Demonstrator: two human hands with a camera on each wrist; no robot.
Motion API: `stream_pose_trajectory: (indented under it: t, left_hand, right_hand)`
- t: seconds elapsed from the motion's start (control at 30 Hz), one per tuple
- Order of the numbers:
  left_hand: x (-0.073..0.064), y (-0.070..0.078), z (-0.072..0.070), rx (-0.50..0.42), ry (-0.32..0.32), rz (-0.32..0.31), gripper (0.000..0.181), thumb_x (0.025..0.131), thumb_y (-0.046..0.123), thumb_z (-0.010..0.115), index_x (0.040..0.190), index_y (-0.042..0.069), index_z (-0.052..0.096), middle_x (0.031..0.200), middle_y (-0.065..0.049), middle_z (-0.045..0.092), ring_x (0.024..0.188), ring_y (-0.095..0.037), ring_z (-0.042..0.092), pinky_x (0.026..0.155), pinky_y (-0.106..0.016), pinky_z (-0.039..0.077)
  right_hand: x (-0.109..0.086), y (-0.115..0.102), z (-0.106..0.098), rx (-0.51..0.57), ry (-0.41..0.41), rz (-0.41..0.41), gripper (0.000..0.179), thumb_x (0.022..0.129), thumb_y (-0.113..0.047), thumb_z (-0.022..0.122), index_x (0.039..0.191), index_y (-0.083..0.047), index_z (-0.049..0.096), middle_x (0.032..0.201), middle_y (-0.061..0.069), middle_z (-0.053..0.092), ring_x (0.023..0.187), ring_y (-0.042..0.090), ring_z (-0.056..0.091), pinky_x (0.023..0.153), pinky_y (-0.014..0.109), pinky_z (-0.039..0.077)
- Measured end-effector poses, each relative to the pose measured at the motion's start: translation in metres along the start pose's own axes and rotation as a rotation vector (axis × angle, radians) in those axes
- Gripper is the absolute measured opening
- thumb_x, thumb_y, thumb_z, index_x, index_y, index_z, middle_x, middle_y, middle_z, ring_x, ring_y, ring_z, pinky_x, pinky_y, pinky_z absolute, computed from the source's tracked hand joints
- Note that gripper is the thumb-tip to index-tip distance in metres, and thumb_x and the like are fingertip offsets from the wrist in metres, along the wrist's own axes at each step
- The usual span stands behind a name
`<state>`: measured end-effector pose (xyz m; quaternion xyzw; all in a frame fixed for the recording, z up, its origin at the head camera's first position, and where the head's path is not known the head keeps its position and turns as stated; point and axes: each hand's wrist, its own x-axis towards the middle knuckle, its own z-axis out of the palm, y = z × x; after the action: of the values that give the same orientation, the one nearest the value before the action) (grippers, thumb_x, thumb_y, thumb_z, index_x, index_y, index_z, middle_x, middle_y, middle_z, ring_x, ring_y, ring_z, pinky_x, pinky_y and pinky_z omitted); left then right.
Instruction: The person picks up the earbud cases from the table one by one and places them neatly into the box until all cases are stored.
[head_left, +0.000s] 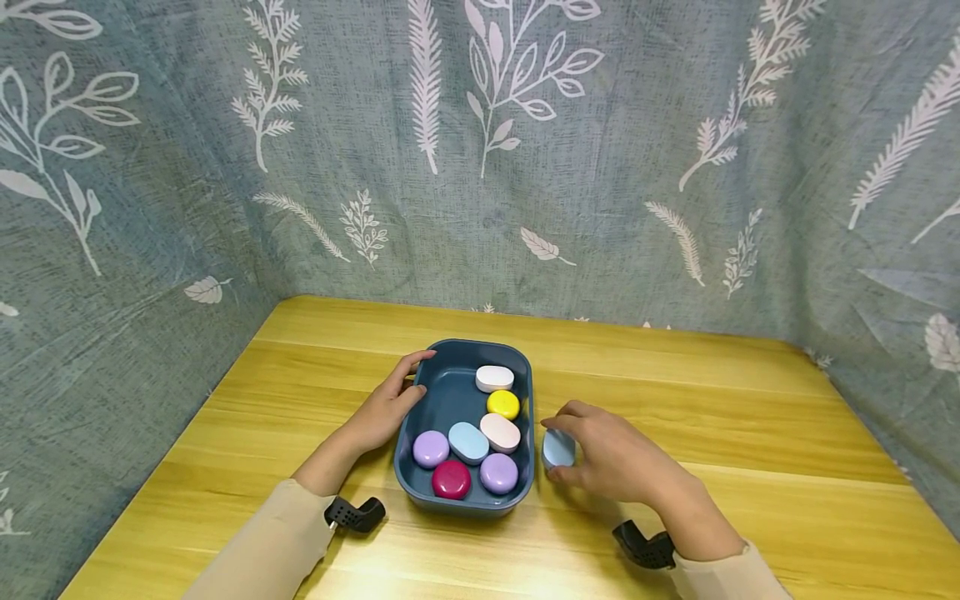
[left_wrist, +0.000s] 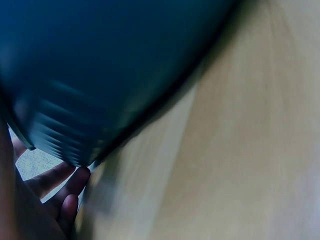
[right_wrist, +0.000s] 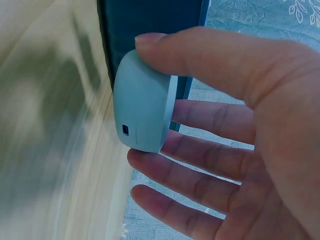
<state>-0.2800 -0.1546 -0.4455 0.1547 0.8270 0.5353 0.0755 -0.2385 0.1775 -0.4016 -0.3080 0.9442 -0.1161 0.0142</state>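
A dark blue bin (head_left: pixel 442 392) with rounded corners stands on the table. My left hand (head_left: pixel 382 415) rests against its left side, thumb and index fingertip at the rim. In the left wrist view, other fingers (left_wrist: pixel 72 182) touch the ribbed outer wall. Just right of the bin, my right hand (head_left: pixel 615 454) pinches a light blue oval case (right_wrist: pixel 142 105) by its ends, between thumb and fingertips. The case has a small dark slot in its side. Whether it touches the table is unclear.
Inside the bin lie a white case (head_left: pixel 495 378), a yellow one (head_left: pixel 503 405), a pale pink one (head_left: pixel 500 433), another light blue one (head_left: pixel 468 442), a crimson one (head_left: pixel 452 480) and two lilac ones (head_left: pixel 431 449). Patterned cloth (head_left: pixel 465 225) hangs behind the wooden table (head_left: pixel 675 375).
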Motion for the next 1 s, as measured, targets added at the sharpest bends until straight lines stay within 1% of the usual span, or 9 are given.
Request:
stream_pose_trajectory:
  t: [0.1,0.23,0.33,0.43,0.63,0.8,1.0]
  left_hand:
    - [-0.0001,-0.0002,-0.0001,-0.004,-0.001,0.001,0.049,0.104,0.028,0.04,0.151,0.029,0.026,0.154,-0.013,0.03,0.139,-0.032,0.033,0.112,-0.054,0.03]
    - [-0.0002,-0.0006,-0.0001,-0.005,-0.002,0.002,0.049,0.104,0.028,0.039,0.151,0.029,0.026,0.154,-0.012,0.03,0.139,-0.032,0.033,0.112,-0.054,0.03]
    - [-0.0002,-0.0009,-0.0001,-0.005,-0.001,0.002,0.049,0.104,0.028,0.04,0.151,0.029,0.026,0.154,-0.012,0.03,0.139,-0.032,0.033,0.112,-0.054,0.03]
    - [0.0,-0.0014,-0.0002,-0.008,0.0,0.005,0.049,0.104,0.028,0.04,0.151,0.029,0.026,0.154,-0.013,0.029,0.139,-0.032,0.033,0.112,-0.055,0.03]
    - [0.0005,-0.003,-0.0002,-0.014,0.0,0.006,0.049,0.104,0.028,0.04,0.151,0.029,0.026,0.154,-0.013,0.029,0.139,-0.032,0.033,0.112,-0.055,0.029]
    - [0.0011,-0.004,0.0002,-0.025,-0.001,0.003,0.049,0.104,0.025,0.04,0.151,0.03,0.026,0.155,-0.012,0.028,0.139,-0.032,0.033,0.112,-0.055,0.029]
    - [0.0011,-0.0037,0.0002,-0.028,0.002,0.009,0.05,0.104,0.022,0.039,0.151,0.03,0.026,0.155,-0.011,0.028,0.139,-0.032,0.032,0.112,-0.055,0.029]
  right_hand:
    - [-0.0002,0.0012,-0.0003,-0.003,0.018,-0.011,0.05,0.08,-0.035,0.076,0.124,-0.013,0.065,0.113,-0.004,0.061,0.093,0.01,0.059,0.084,0.034,0.052]
    - [-0.0003,0.0022,-0.0005,0.009,0.014,0.007,0.049,0.083,-0.036,0.075,0.126,-0.015,0.064,0.116,-0.004,0.061,0.097,0.011,0.06,0.086,0.035,0.052]
    - [-0.0001,0.0026,-0.0007,0.011,0.016,0.009,0.05,0.084,-0.036,0.073,0.128,-0.015,0.063,0.121,-0.002,0.061,0.103,0.014,0.06,0.088,0.036,0.051]
    - [-0.0002,0.0025,-0.0011,0.012,0.023,0.014,0.05,0.086,-0.037,0.071,0.13,-0.014,0.062,0.126,0.001,0.06,0.11,0.017,0.06,0.093,0.038,0.05]
    - [-0.0002,0.0029,-0.0015,0.028,0.045,0.016,0.05,0.09,-0.037,0.067,0.133,-0.014,0.059,0.133,0.002,0.057,0.119,0.02,0.057,0.098,0.04,0.048]
    - [0.0,0.0036,-0.0022,0.013,0.081,-0.001,0.05,0.091,-0.034,0.066,0.135,-0.013,0.057,0.134,0.003,0.055,0.121,0.02,0.055,0.099,0.04,0.047]
    - [0.0007,0.0036,-0.0027,0.007,0.103,-0.018,0.049,0.092,-0.033,0.065,0.136,-0.014,0.056,0.133,0.002,0.055,0.121,0.019,0.055,0.098,0.04,0.048]
